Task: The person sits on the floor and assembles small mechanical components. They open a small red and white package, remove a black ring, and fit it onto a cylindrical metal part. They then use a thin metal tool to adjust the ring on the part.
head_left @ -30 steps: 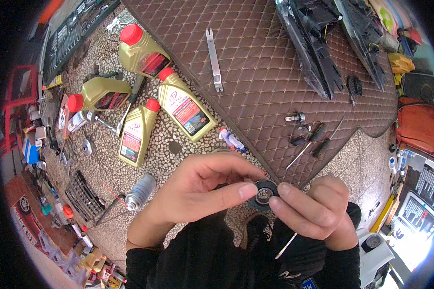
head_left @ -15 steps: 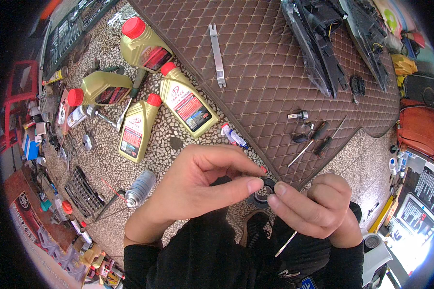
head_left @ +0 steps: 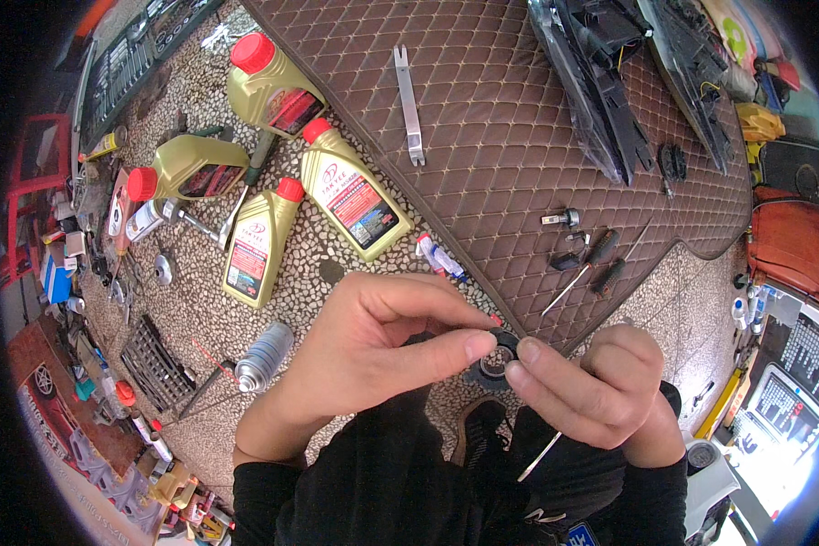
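Observation:
A small black ring (head_left: 503,340) with an open middle is pinched between my two hands over my lap. My left hand (head_left: 373,341) has it between thumb and forefinger on the left side. The thumb and forefinger of my right hand (head_left: 591,382) close on its right edge, the other fingers curled in. Below the right fingers a thin metal shaft (head_left: 539,458) slants down to the left; its upper end is hidden in that hand. A small red tip (head_left: 496,320) shows just above the left fingertips.
A brown quilted mat (head_left: 482,146) bears a silver pry bar (head_left: 409,109), two screwdrivers, a bulb (head_left: 561,219) and black headlight housings (head_left: 591,91). Gold bottles with red caps (head_left: 355,196) and a spray can (head_left: 264,357) lie on the pebbled floor at left. A bright screen (head_left: 783,409) is at right.
The black ring has tilted slightly between my fingers, and my right fingertips have shifted a little. My left hand keeps nearly the same place.

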The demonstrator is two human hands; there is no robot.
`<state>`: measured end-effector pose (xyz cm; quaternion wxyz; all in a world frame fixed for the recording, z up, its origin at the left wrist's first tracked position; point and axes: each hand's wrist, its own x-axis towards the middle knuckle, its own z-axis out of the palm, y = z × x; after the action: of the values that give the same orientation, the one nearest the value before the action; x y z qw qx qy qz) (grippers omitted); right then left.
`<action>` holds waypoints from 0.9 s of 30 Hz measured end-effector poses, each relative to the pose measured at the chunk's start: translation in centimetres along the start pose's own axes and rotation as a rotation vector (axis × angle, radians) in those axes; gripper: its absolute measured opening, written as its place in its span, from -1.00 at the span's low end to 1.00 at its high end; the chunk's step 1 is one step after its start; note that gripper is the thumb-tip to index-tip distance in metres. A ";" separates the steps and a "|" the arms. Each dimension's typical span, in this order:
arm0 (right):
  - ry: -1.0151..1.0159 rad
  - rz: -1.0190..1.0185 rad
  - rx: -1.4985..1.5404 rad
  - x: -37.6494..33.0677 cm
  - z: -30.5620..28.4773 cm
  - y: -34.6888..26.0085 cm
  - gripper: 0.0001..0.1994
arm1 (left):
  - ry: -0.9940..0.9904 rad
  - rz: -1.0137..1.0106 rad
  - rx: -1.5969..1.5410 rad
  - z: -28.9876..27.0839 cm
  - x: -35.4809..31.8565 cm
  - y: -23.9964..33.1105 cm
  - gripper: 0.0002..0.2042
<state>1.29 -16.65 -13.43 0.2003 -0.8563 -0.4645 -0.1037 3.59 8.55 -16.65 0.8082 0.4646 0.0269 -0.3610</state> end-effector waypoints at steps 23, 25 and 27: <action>0.033 0.026 -0.049 -0.3 0.6 0.0 -0.61 | 0.015 0.047 -0.046 0.5 -0.2 -0.6 -0.77; 0.040 0.025 -0.056 -0.4 0.6 0.0 -0.61 | -0.012 0.057 -0.060 0.7 -0.3 -0.7 -0.75; 0.040 0.012 -0.054 -0.5 0.7 0.1 -0.61 | 0.003 0.072 -0.010 0.7 -0.2 -0.8 -0.75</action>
<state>1.10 -16.75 -14.21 0.1872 -0.8618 -0.4525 -0.1323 2.74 7.85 -16.72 0.8229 0.4615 0.0132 -0.3311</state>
